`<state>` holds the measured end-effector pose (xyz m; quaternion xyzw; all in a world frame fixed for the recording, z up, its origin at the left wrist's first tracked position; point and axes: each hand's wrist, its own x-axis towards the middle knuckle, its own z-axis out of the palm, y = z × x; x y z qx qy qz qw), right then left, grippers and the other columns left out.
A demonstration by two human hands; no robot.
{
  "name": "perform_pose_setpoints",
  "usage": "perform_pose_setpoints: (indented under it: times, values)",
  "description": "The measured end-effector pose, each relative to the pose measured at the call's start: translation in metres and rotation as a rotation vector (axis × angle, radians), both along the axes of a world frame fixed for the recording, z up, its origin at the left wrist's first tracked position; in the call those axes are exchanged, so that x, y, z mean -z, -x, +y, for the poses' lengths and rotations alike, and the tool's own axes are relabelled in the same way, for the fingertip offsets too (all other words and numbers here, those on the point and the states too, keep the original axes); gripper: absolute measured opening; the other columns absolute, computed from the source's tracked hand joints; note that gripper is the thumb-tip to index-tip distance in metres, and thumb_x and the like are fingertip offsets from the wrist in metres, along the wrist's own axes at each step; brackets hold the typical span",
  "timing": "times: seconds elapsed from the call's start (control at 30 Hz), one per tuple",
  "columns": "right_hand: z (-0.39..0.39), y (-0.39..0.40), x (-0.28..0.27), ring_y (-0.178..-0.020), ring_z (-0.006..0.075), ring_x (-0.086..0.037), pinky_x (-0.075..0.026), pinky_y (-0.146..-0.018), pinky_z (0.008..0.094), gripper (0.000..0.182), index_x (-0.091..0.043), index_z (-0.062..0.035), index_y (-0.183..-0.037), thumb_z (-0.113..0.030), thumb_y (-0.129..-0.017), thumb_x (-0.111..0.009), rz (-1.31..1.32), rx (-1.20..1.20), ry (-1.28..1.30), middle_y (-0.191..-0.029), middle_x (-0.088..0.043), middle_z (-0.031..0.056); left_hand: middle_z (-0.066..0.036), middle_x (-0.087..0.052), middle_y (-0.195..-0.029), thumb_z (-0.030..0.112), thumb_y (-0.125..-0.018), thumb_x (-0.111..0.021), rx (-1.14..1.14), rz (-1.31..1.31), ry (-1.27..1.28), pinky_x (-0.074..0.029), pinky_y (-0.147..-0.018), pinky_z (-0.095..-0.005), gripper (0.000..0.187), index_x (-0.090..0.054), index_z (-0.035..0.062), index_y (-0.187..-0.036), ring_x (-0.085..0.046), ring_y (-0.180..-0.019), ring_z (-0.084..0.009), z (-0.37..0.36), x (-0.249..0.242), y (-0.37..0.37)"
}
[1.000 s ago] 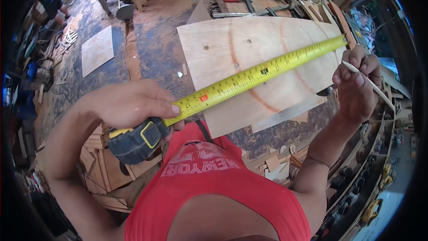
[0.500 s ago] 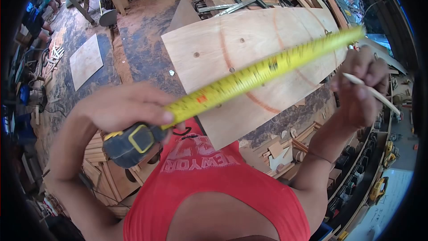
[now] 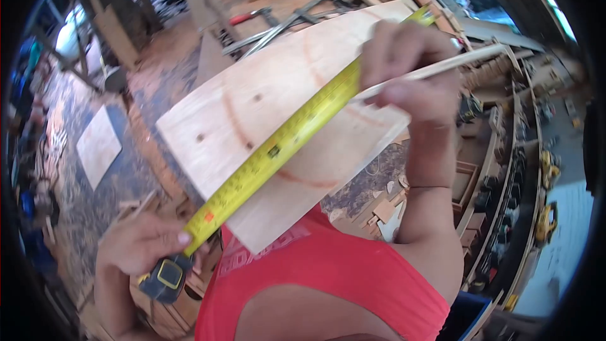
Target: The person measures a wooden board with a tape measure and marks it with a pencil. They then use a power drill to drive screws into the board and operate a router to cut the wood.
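Note:
My left hand (image 3: 142,243) is closed around a tape measure (image 3: 165,278) with a dark case, its thumb on the blade near the mouth. The yellow blade (image 3: 284,139) runs out diagonally over a pale plywood panel (image 3: 202,113) marked with reddish-brown curved bands and dark knots. Toward the blade's far end, my right hand (image 3: 413,66) holds a long pale pencil (image 3: 457,63) between closed fingers, its point down beside the tape. These fingers overlap the blade in this view, and the tape's tip shows beyond them.
Bar clamps (image 3: 290,22) with red handles lie behind the panel. A diamond-shaped wood offcut (image 3: 99,145) rests on the dusty surface at left. Wood scraps (image 3: 382,211) lie at right, near shelving with yellow power tools (image 3: 544,215).
The view has swung, and the panel sits lower and further left. My right hand has come in over the tape and panel, the pencil now pointing down-left. The blade slants more steeply.

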<state>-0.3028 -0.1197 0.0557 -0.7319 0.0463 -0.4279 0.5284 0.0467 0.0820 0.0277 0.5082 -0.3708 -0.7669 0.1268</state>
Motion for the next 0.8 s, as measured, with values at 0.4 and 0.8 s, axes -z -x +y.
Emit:
perform_pose_setpoints:
  times: [0.4, 0.8]
  values:
    - [-0.021, 0.035, 0.037, -0.074, 0.0154, -0.062, -0.048, -0.067, 0.0287, 0.020, -0.061, -0.0031, -0.076, -0.004, -0.082, -0.079, 0.335, 0.150, -0.131, -0.078, -0.065, 0.0082, -0.016, -0.075, -0.093, 0.019, -0.104, -0.057, 0.096, -0.115, -0.186, -0.060, -0.077, -0.0329, 0.033, -0.071, -0.0110, -0.106, -0.074, -0.083, -0.0228, -0.072, -0.014, 0.015]
    - [-0.021, 0.037, 0.039, -0.071, 0.0159, -0.060, -0.047, -0.064, 0.0285, 0.018, -0.060, -0.0024, -0.075, 0.000, -0.080, -0.078, 0.440, 0.205, -0.108, -0.078, -0.065, 0.0084, -0.022, -0.075, -0.097, 0.020, -0.105, -0.054, 0.070, -0.061, -0.323, -0.062, -0.073, -0.0356, 0.037, -0.068, -0.0150, -0.107, -0.074, -0.080, -0.0275, -0.088, -0.014, 0.017]
